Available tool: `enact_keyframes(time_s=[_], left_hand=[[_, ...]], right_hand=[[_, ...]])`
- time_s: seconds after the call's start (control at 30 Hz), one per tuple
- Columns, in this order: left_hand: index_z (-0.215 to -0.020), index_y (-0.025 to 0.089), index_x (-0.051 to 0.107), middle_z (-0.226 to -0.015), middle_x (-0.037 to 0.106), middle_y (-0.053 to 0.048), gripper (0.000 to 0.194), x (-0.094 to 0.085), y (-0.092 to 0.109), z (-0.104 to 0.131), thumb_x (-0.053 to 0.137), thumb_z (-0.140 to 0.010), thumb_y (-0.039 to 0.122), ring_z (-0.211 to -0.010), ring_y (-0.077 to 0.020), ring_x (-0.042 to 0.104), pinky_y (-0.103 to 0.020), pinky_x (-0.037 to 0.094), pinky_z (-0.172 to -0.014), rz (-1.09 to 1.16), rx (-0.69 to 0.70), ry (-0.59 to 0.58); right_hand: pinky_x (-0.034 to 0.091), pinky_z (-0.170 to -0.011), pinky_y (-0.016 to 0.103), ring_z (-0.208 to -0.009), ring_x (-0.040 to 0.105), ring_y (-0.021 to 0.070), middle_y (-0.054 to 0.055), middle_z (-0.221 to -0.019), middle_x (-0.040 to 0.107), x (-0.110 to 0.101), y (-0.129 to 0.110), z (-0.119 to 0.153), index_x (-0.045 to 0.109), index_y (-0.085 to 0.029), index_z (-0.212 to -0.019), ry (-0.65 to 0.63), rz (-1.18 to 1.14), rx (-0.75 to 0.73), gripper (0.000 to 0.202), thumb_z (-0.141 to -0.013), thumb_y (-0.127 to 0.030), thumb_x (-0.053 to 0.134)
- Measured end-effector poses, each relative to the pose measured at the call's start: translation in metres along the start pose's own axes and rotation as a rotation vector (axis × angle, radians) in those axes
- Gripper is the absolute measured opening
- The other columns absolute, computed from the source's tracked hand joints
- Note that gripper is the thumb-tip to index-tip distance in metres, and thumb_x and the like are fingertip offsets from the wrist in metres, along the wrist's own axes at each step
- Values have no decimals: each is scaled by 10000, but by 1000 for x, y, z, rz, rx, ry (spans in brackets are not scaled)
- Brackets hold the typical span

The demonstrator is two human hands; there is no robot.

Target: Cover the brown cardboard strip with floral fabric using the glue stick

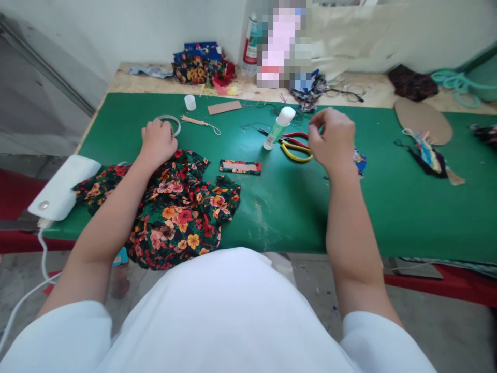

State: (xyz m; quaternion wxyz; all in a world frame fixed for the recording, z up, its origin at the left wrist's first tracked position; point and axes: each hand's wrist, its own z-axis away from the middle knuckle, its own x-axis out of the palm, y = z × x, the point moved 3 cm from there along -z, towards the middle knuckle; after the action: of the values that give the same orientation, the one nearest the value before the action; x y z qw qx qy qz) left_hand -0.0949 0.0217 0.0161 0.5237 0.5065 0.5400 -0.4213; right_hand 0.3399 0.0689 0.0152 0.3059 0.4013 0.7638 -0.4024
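My left hand (159,140) is closed at the near left side of a pale ring-shaped roll (174,122), just above the dark floral cloth (182,212); its fingertips are hard to make out. My right hand (332,135) hovers over the green mat (287,207) with fingers curled and thumb near the index finger; whether anything small is between them is unclear. Left of it stands a glue stick (277,129) with its white top up, beside red- and yellow-handled pliers (297,147). A small floral-wrapped strip (240,167) lies flat between my hands.
A white box (64,187) with a cable sits at the left edge. Farther back are a white cap (190,102), a cardboard strip (224,108), folded fabrics (202,65), a bottle (251,46) and glasses (347,93). A cardboard oval (423,120) lies at the right.
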Motion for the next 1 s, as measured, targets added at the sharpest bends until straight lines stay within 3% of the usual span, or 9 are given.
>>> enact_keyframes(time_s=[0.17, 0.37, 0.43, 0.5, 0.6, 0.67, 0.83, 0.93, 1.0], left_hand=[[-1225, 126, 688, -1352, 683, -247, 410, -6, -3, 0, 403, -937, 192, -1335, -415, 589, -576, 438, -1116, -18, -10, 11], [-1192, 151, 613, -1250, 733, -172, 255, -22, -10, -2, 479, -998, 246, -1274, -352, 632, -560, 410, -1135, 133, -100, 129], [-1141, 139, 584, -1205, 742, -151, 183, -23, -18, -7, 521, -999, 235, -1202, -314, 655, -558, 431, -1119, 209, -122, 210], [-1033, 186, 546, -1053, 758, -56, 190, -21, -26, -15, 617, -1002, 360, -1052, -218, 666, -488, 476, -1083, 444, -110, 343], [-920, 236, 492, -878, 710, 33, 588, -17, -35, -24, 674, -858, 792, -858, -136, 647, -393, 543, -883, 918, -8, 503], [-920, 257, 508, -869, 722, 54, 685, -16, -30, -24, 712, -733, 884, -830, -128, 657, -370, 544, -807, 1123, 121, 526], [-1032, 266, 576, -935, 773, 19, 466, -17, 13, 4, 772, -860, 652, -915, -175, 748, -416, 601, -896, 1342, 335, 269], [-1050, 251, 603, -966, 782, -10, 494, -14, 40, 29, 828, -802, 614, -1029, -223, 781, -397, 636, -906, 1411, 342, 148], [-1066, 244, 618, -996, 795, -17, 516, -12, 54, 43, 870, -767, 580, -983, -212, 790, -381, 653, -893, 1435, 381, 84]], right_hand=[[475, -928, 493, -975, 619, 307, 109, -890, 614, 22, 24, 1, 589, -186, -862, -322, 77, 20, 221, -724, -95, 735], [481, -871, 429, -991, 625, 319, 178, -1002, 642, 15, -7, 4, 631, -145, -1045, -476, 182, 108, 275, -777, -107, 676], [478, -876, 410, -1009, 630, 317, 184, -1047, 661, 9, -20, 4, 624, -161, -1013, -504, 235, 168, 242, -783, -136, 694], [467, -856, 394, -994, 639, 307, 172, -1027, 682, 4, -31, 4, 599, -187, -917, -500, 282, 253, 143, -802, -160, 681], [450, -812, 387, -955, 660, 303, 178, -962, 706, -4, -39, 4, 532, -210, -795, -421, 324, 442, 142, -816, -166, 665], [458, -836, 400, -968, 672, 311, 189, -989, 715, -9, -41, 4, 506, -214, -817, -321, 298, 532, 165, -818, -163, 663], [472, -927, 405, -986, 668, 262, 99, -1004, 670, -20, -45, 0, 364, -259, -933, 118, 47, 603, 338, -777, -81, 606], [480, -852, 345, -820, 605, 182, -8, -874, 527, -26, -52, 1, 240, -295, -906, 412, -216, 460, 423, -735, -73, 557], [481, -841, 338, -786, 555, 164, -21, -881, 457, -25, -60, 7, 221, -295, -930, 479, -374, 324, 391, -763, -127, 533]])
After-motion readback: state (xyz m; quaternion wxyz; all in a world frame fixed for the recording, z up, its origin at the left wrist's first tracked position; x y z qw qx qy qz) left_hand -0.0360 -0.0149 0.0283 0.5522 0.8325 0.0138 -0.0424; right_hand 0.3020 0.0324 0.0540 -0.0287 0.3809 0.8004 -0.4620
